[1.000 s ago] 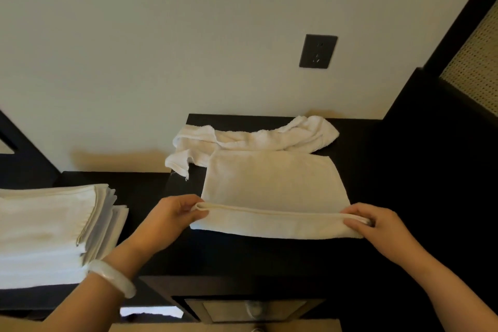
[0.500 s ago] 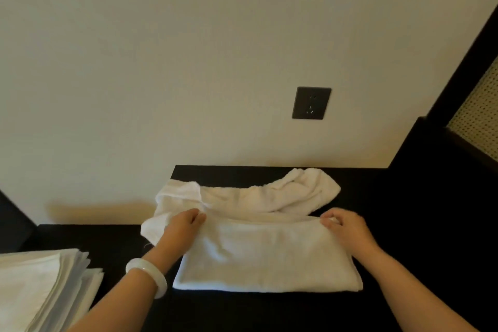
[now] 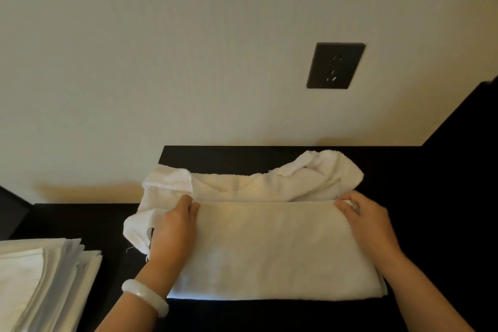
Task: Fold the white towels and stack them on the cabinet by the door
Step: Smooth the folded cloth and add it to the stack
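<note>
- Now, the folded towel (image 3: 275, 248) lies flat on the dark cabinet top (image 3: 242, 156), with its folded edge near to you. Its far edge touches the crumpled towel (image 3: 269, 183) behind it.
- Your left hand (image 3: 172, 226) grips the far left corner with curled fingers. Your right hand (image 3: 369, 224) grips the far right corner in the same way.
- You should expect the cloth to be light, soft and limp. It will probably sag in the middle if you lift it by two corners only, and the layers may slide on each other.
- It is better to take hold where all layers meet and pinch them together, or to put flat palms under the short ends.
- It looks not fragile and not slippery, so a gentle grip should be enough.
- The stack (image 3: 40, 277) of folded towels lies at your left, well apart.
</note>
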The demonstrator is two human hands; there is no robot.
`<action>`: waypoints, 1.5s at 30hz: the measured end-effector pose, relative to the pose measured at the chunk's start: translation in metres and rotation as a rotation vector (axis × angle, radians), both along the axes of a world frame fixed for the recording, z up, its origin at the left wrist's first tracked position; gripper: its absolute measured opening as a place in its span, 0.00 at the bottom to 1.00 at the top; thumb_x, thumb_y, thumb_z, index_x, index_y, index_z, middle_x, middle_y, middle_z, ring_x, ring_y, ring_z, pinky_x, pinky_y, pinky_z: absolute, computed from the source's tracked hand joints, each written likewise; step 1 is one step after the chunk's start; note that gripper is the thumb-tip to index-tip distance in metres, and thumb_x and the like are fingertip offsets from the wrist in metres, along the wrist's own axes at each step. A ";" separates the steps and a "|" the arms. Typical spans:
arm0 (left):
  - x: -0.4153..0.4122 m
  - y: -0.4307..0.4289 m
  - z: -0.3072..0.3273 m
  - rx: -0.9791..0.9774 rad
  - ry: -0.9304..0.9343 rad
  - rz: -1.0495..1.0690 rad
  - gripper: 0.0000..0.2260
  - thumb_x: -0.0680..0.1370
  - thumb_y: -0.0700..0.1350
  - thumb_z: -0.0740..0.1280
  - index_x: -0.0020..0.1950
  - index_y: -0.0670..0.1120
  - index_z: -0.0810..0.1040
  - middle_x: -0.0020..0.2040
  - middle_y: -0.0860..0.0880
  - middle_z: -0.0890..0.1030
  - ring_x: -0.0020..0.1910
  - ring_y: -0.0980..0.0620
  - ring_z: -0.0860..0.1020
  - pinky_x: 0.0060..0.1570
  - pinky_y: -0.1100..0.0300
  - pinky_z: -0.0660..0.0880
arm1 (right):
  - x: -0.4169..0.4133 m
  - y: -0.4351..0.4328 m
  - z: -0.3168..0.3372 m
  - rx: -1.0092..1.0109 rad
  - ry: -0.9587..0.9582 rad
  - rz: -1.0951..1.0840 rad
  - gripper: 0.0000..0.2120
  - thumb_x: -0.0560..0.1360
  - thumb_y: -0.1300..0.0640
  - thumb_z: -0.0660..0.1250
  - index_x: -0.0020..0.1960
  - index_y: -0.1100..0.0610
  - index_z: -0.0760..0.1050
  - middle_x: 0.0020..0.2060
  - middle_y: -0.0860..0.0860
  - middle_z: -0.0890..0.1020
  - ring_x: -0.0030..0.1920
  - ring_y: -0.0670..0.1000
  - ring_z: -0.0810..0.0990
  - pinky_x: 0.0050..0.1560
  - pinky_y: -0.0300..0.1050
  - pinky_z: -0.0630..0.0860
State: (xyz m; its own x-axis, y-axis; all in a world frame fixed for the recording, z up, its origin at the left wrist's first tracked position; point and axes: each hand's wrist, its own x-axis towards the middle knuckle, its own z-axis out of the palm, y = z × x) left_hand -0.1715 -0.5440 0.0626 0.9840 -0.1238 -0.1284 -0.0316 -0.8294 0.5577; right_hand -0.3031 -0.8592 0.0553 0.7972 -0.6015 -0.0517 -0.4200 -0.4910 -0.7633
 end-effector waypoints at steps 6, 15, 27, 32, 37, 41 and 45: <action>-0.002 0.000 -0.009 -0.012 -0.002 0.007 0.09 0.84 0.53 0.52 0.53 0.54 0.70 0.40 0.56 0.77 0.37 0.60 0.71 0.63 0.42 0.66 | 0.000 0.005 -0.018 -0.095 0.027 -0.012 0.09 0.81 0.52 0.65 0.42 0.47 0.76 0.38 0.44 0.80 0.38 0.44 0.78 0.36 0.44 0.75; 0.000 0.008 -0.018 0.072 -0.059 -0.052 0.07 0.84 0.53 0.53 0.54 0.55 0.68 0.37 0.58 0.77 0.38 0.53 0.77 0.61 0.39 0.70 | -0.009 0.013 -0.019 -0.243 0.134 -0.078 0.08 0.80 0.47 0.64 0.49 0.52 0.72 0.35 0.47 0.77 0.34 0.46 0.76 0.33 0.46 0.74; -0.001 -0.007 -0.022 0.229 -0.381 -0.139 0.14 0.79 0.48 0.67 0.62 0.44 0.73 0.56 0.46 0.75 0.52 0.46 0.75 0.54 0.46 0.76 | -0.007 0.020 -0.015 -0.521 0.219 -0.101 0.21 0.80 0.49 0.64 0.68 0.58 0.70 0.59 0.55 0.78 0.58 0.55 0.76 0.56 0.50 0.73; -0.045 -0.073 -0.046 0.183 -0.625 -0.694 0.22 0.81 0.52 0.59 0.71 0.43 0.74 0.72 0.43 0.73 0.71 0.45 0.71 0.69 0.51 0.64 | 0.003 0.078 -0.035 -0.721 0.066 0.252 0.26 0.79 0.48 0.55 0.74 0.58 0.67 0.73 0.56 0.70 0.74 0.55 0.65 0.73 0.56 0.58; -0.054 -0.074 -0.070 0.327 -0.461 -0.761 0.26 0.84 0.58 0.47 0.79 0.50 0.61 0.80 0.47 0.57 0.79 0.47 0.55 0.72 0.45 0.53 | -0.020 0.065 -0.064 -0.661 0.278 0.179 0.32 0.80 0.43 0.44 0.80 0.55 0.56 0.79 0.51 0.59 0.79 0.49 0.55 0.77 0.50 0.41; -0.055 -0.069 -0.056 0.210 -0.458 -0.723 0.26 0.85 0.57 0.48 0.79 0.47 0.60 0.80 0.46 0.57 0.80 0.47 0.54 0.74 0.47 0.52 | -0.040 0.036 -0.055 -0.709 0.412 0.013 0.34 0.79 0.42 0.35 0.80 0.57 0.48 0.80 0.53 0.53 0.80 0.55 0.52 0.77 0.58 0.43; -0.063 -0.065 -0.055 0.119 -0.529 -0.923 0.20 0.84 0.52 0.55 0.71 0.46 0.74 0.73 0.49 0.72 0.73 0.50 0.68 0.72 0.55 0.60 | -0.031 0.066 -0.040 -0.684 0.254 0.137 0.33 0.78 0.46 0.51 0.78 0.62 0.59 0.76 0.59 0.65 0.76 0.56 0.63 0.75 0.54 0.49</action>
